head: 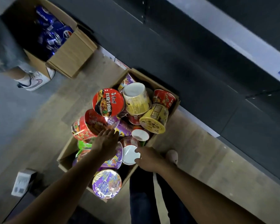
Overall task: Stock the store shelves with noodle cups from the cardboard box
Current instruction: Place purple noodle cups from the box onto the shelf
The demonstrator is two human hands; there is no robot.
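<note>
In the cardboard box (65, 153) lie jumbled colourful noodle cups (108, 101), left hand (106, 143) flat, right hand (148, 159) gripping one.

1. The floor (44, 120) is showing tan wood-look planks beside a grey area, and is running up to a dark shelf base (168, 54).
2. An open cardboard box (65, 155), heaped with noodle cups (108, 102), is sitting on the planks against the shelf base.
3. A second cardboard box (71, 52), holding blue cans (55, 36), is standing well apart at upper left.
4. A white sneaker (36, 81) is standing just beside that second box.
5. A pale shoe (172, 156) is resting near the first box.
6. A small white object (22, 181), too blurred to identify, is lying at lower left.
</note>
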